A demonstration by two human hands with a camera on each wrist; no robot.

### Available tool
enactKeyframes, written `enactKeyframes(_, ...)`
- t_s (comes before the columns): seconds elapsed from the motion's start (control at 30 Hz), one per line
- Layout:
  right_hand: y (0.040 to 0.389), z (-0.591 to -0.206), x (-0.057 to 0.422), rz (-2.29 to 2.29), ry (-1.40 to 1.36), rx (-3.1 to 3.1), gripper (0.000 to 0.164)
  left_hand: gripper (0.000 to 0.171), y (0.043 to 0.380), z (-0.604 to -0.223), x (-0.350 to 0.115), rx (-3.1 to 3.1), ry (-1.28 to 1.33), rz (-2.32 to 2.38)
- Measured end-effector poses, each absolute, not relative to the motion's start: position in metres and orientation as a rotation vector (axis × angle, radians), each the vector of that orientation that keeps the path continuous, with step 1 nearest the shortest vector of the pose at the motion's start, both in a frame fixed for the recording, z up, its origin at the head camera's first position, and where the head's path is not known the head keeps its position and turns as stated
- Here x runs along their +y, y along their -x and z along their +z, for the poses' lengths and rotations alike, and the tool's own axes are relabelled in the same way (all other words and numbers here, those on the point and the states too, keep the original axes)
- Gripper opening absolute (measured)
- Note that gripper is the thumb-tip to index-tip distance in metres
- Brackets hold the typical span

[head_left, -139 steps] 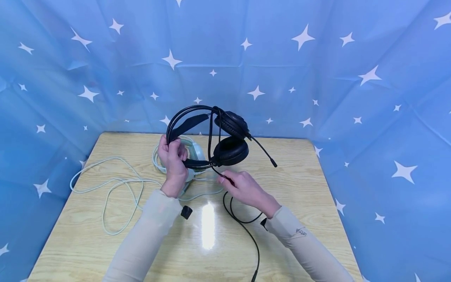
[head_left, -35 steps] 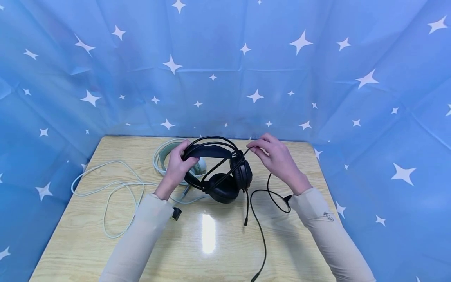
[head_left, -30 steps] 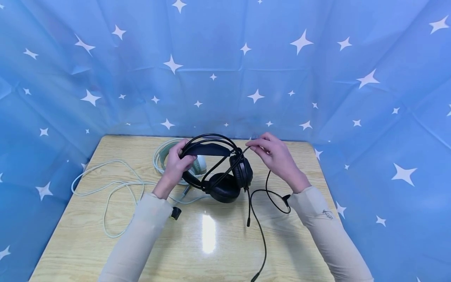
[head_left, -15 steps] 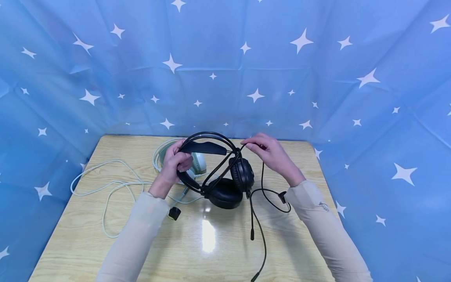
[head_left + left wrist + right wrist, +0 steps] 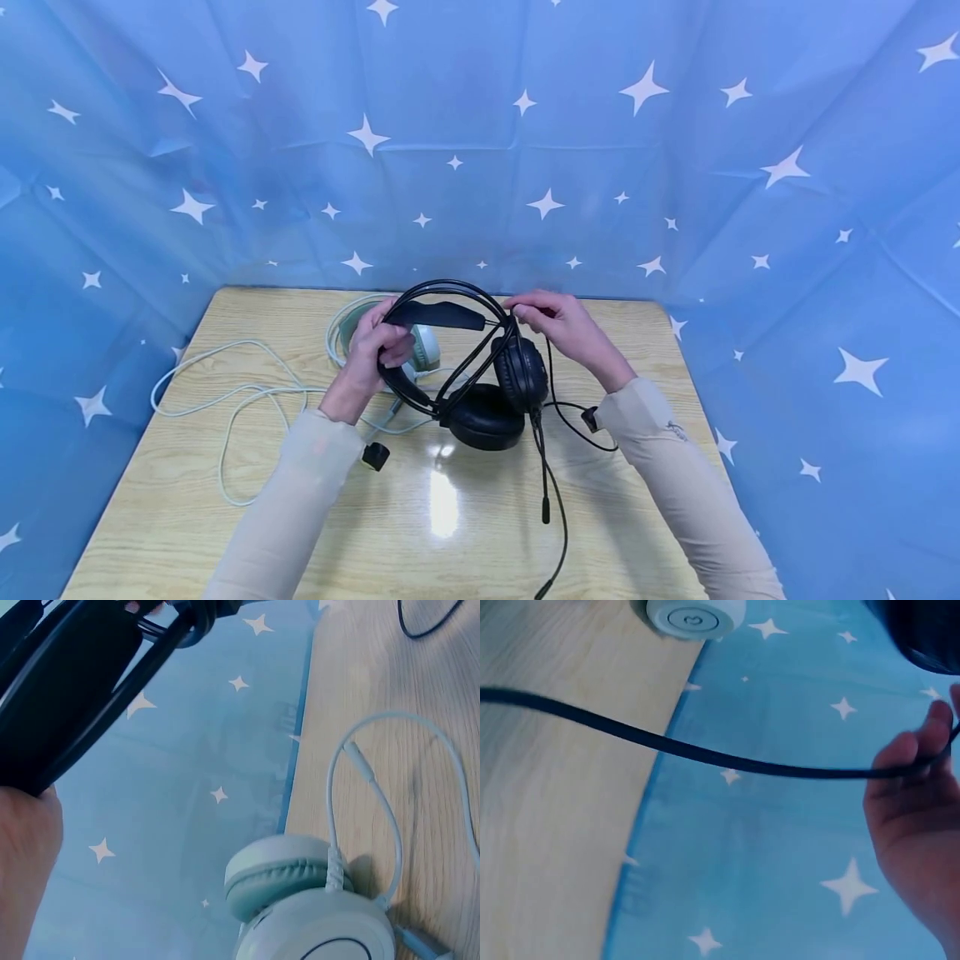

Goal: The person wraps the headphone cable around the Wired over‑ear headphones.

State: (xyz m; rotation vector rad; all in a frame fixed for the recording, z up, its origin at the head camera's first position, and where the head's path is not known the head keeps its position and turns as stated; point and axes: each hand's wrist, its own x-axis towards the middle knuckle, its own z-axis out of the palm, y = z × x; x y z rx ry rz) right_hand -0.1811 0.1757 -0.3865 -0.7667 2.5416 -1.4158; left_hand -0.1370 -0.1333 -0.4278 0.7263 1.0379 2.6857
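My left hand (image 5: 375,343) grips the padded headband of a black headset (image 5: 486,417), held over the table with its two ear cups to the right. The boom microphone (image 5: 545,508) hangs down from the nearer cup. At the far right end of the headband, my right hand (image 5: 562,332) pinches the headset's black cable (image 5: 765,768) between thumb and fingers. Strands of this cable cross the inside of the headband. Behind my left hand lies a mint-green headset (image 5: 426,347), partly hidden; its ear cup (image 5: 315,926) shows in the left wrist view.
A pale green cable (image 5: 240,398) lies in loops across the left of the wooden table (image 5: 172,517). The black cable's loose end (image 5: 546,583) trails toward the front edge. A blue star-patterned curtain (image 5: 480,100) stands behind and along both sides.
The black headset has come down from a higher hold, and its cups now hang lower. My right hand went from below the cups up beyond them with the cable, then leftward to the headband.
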Motion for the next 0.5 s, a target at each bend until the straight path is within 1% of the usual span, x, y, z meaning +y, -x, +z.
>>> enactKeyframes(0.13, 0.185, -0.389, 0.181, -1.47, 0.646, 2.421, 0.032, 0.03, 0.137, -0.424, -0.128, 0.909, -0.759, 2.688)
enactKeyframes(0.3, 0.188, -0.395, 0.184, -1.638, 0.527, 2.229, 0.036, 0.03, 0.137, -0.42, -0.122, 0.791, -0.804, 2.688)
enactKeyframes(0.5, 0.186, -0.411, 0.18, -1.757, 0.458, 2.11, 0.038, 0.022, 0.136, -0.416, -0.118, 0.605, -0.797, 2.7)
